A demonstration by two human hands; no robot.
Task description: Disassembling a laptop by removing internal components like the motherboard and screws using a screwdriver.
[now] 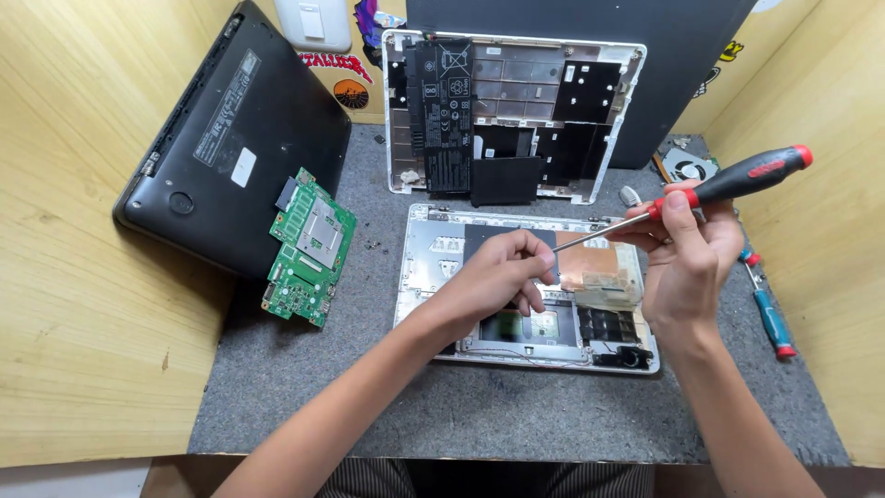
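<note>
An opened silver laptop base lies on the grey mat in front of me, its circuit parts and a copper-coloured sheet exposed. My left hand rests on the middle of the base, fingertips pinched together near the tip of a screwdriver. My right hand grips that screwdriver, which has a black and red handle; its shaft points left and down toward my left fingertips. Whether the left fingers hold something tiny is hidden.
A second opened laptop shell with a black battery leans at the back. A closed black laptop stands tilted at the left, a green circuit board against it. A blue-handled screwdriver and a small fan lie at the right. Wooden walls enclose the mat.
</note>
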